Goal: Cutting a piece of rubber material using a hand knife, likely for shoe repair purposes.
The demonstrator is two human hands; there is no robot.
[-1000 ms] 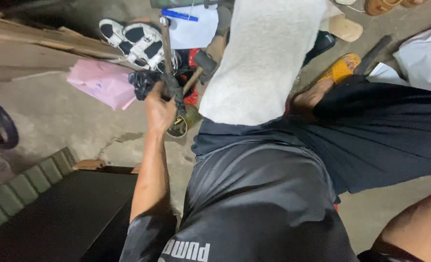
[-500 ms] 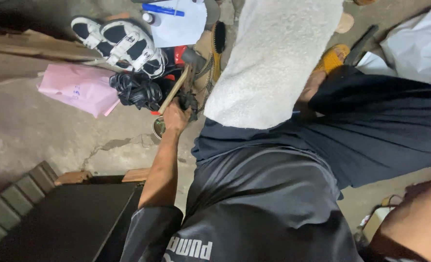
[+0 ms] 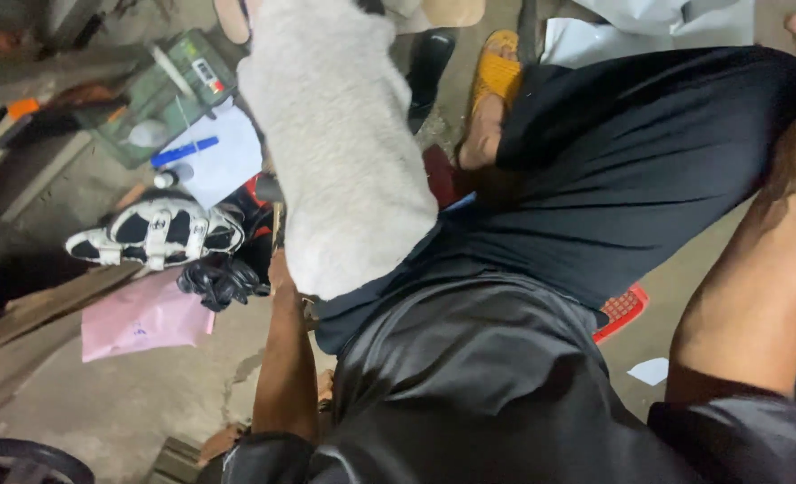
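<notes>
Left hand (image 3: 281, 269) is reaching down beside a black glove (image 3: 223, 280), grip hidden behind a pale fuzzy cloth (image 3: 344, 152), can't tell. Right hand out of view. Pink flat package (image 3: 142, 318) is lying on the floor just left of the glove; black-and-white sandal (image 3: 156, 233) above it; green box (image 3: 169, 99) holding a white bottle.

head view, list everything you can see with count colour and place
sneaker: 1, black and white, left on floor
glove: 1, black, below the sneaker
plastic bag: 1, pink, floor at left
paper sheet: 1, white, above the sneaker
pen: 1, blue, on the sheet
fleecy cloth: 1, off-white, top centre over the lap
sandal: 1, yellow, on the foot at top
left hand: mostly hidden behind the cloth
right hand: out of view
</notes>
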